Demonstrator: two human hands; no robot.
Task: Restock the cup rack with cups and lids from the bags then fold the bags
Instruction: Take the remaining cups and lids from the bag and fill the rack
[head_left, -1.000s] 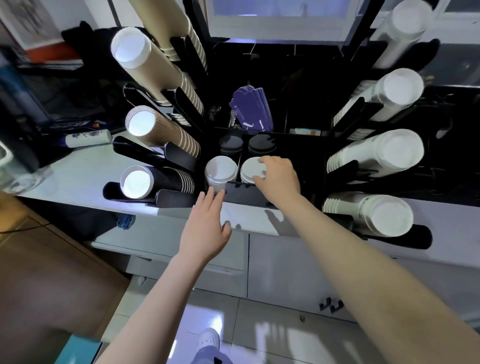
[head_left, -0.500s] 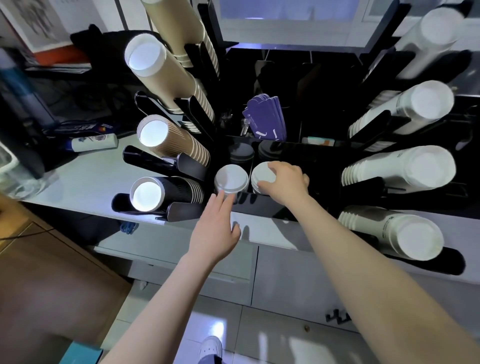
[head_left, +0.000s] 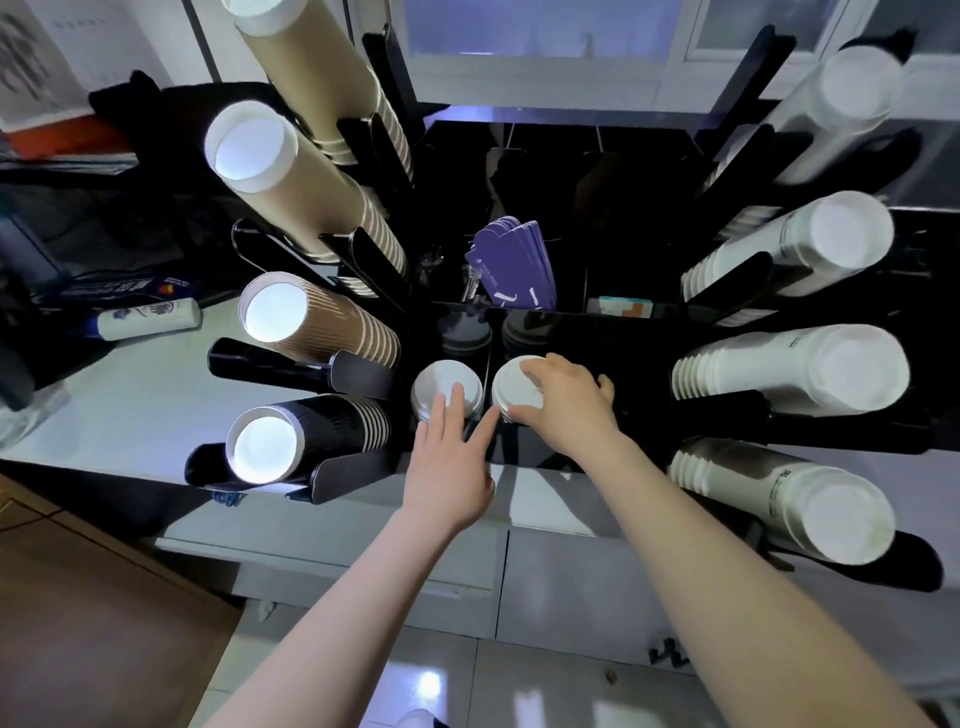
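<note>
Lids (head_left: 511, 384) — light, thin, likely crush-prone stack — gripped at the rim by right hand (head_left: 566, 402); left hand (head_left: 449, 462) lies flat-fingered on neighbouring stack (head_left: 441, 387).

Dim overall, with cool bluish light coming in from the far window (head_left: 545, 31). Glaring strongly off the cup bottoms at left (head_left: 249, 148), blowing them out to white. Reflecting in bright patches on the near floor tiles (head_left: 431, 686). Falling into deep shadow inside the black rack (head_left: 597, 332), swallowing detail there. Casting soft shadows of the arms onto the counter edge (head_left: 524, 499). Bending and stretching lines at the edges, wide-angle fashion. Blurring slightly at far right, on the top white cup stack (head_left: 852, 98).
</note>
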